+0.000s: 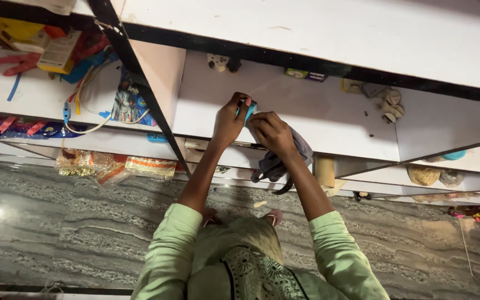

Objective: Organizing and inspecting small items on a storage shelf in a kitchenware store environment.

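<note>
1. Your left hand [230, 119] pinches a small turquoise object [249, 110] against the white shelf [329, 119].
2. Your right hand [272, 132] meets it there, fingers curled shut around what seems a grey cloth [276, 162] hanging below.

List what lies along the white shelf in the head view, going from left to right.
Red strips → yellow boxes → white cable → picture card → left hand → small blue thing → right hand with a grey cloth → pale round bits.
</note>
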